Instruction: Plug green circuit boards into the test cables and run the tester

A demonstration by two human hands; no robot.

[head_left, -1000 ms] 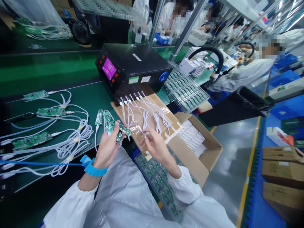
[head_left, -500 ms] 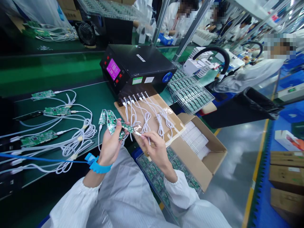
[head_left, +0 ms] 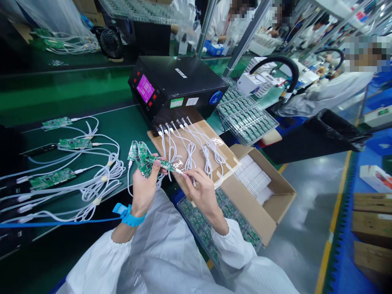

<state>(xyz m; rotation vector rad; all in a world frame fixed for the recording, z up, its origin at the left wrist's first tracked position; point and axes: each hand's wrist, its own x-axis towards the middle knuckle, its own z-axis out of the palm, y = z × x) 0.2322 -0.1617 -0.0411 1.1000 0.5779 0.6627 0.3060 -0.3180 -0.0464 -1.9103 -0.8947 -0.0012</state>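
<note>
My left hand [head_left: 145, 188] is closed around a green circuit board [head_left: 162, 163], its thumb lying on top. More green boards [head_left: 141, 157] sit just behind and beside it, partly covered by the fingers; whether the hand grips these too I cannot tell. My right hand [head_left: 202, 190] pinches a white cable plug [head_left: 178, 171] at the right end of the held board. How far the plug sits in the board is too small to make out. A blue wrist strap [head_left: 133, 218] with a cord circles my left wrist.
Ahead stands a black box with a lit screen [head_left: 145, 89]; white cables [head_left: 190, 153] run from it over a cardboard sheet. Left lie wired boards [head_left: 53, 178] and bundled cables [head_left: 98, 183]. An open carton [head_left: 283, 196] and board trays [head_left: 248, 118] are right. A person's sleeve [head_left: 330, 98] shows beyond.
My left hand and its board have tilted slightly, and the blue cord hangs lower. The right hand still pinches the plug at the board's end. The view has shifted slightly.
</note>
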